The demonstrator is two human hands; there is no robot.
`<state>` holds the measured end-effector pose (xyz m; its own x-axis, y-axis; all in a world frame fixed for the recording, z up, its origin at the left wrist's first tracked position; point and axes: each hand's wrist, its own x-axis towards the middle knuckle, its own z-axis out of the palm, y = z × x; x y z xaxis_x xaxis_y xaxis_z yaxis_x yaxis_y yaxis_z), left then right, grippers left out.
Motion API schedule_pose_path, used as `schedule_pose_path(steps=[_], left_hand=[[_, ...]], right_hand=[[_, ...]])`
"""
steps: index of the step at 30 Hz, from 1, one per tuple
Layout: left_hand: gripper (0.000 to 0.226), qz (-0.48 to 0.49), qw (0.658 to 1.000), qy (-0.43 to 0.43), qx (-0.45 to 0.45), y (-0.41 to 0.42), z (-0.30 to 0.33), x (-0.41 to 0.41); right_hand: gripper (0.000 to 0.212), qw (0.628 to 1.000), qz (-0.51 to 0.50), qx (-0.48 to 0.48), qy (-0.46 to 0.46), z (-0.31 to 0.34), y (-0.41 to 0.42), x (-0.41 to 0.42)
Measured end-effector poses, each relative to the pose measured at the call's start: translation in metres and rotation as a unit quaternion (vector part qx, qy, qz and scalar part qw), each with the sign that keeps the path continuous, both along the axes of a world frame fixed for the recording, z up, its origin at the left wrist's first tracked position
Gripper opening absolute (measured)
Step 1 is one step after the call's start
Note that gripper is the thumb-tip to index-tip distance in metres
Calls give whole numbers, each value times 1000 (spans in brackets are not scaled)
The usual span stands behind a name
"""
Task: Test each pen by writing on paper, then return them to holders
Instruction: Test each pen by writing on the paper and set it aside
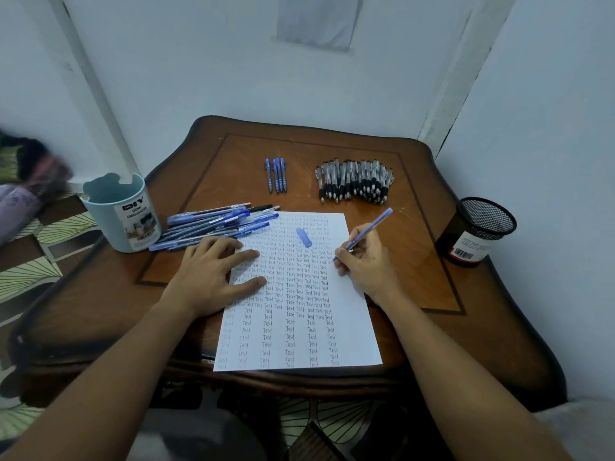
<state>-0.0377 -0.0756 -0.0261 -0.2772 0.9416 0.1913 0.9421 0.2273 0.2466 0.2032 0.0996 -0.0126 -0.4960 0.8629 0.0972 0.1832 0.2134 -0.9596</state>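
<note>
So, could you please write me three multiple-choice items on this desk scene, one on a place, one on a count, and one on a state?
1. Where does the loose blue pen cap lie?
A. on the paper
B. in the mesh holder
C. on the floor

2. How many blue pens lie in the small row at the table's far side?
A. one
B. four
C. nine

3. What is the left hand doing?
A. gripping a pen
B. lifting the teal holder
C. pressing flat on the paper

Answers: 1 A, the cap rests on the written sheet. 2 B, four lie side by side. 3 C, its fingers are spread on the sheet while the right hand writes with a pen.
</note>
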Motion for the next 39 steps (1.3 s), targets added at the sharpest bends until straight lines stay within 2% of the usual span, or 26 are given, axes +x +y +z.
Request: schedule_pose_path(steps=[9,12,15,18,20,23,26,30,32,34,36,39], left_hand=[[81,-1,1000,2,1,0,2,1],[79,-4,1000,2,-2,-1,0,1],[77,-8,1000,4,6,-1,0,1],[73,-11,1000,0,15,0,1,2],[68,-12,1000,-7,27,1,1,3],[63,-17,999,-11,42,0,-1,2],[62,-19,998,-12,51,0,-3,0],[55,-16,997,-12,77,1,-6,0],[53,-15,996,-11,89,1,-7,-1],[56,-15,996,-10,89,1,-5,-1],[62,-15,997,-14,72,1,-3,0],[67,-12,998,-18,56,1,-1,1]], right_hand=[[26,1000,12,-19,4,2,0,1],[23,995,3,-72,68,3,3,2],[3,989,-15,-90,114,8,6,0],[11,990,-24,-64,123,19,6,-8],[10,995,-9,-27,98,24,4,-16],[8,997,34,53,-44,26,-2,-30],[26,979,57,111,-161,24,-8,-44],[19,946,47,190,-258,18,-11,-60],[17,934,45,229,-271,20,-15,-60],[15,941,65,235,-234,26,-22,-58],[13,950,113,213,-198,29,-31,-55],[22,931,189,238,-202,27,-36,-55]])
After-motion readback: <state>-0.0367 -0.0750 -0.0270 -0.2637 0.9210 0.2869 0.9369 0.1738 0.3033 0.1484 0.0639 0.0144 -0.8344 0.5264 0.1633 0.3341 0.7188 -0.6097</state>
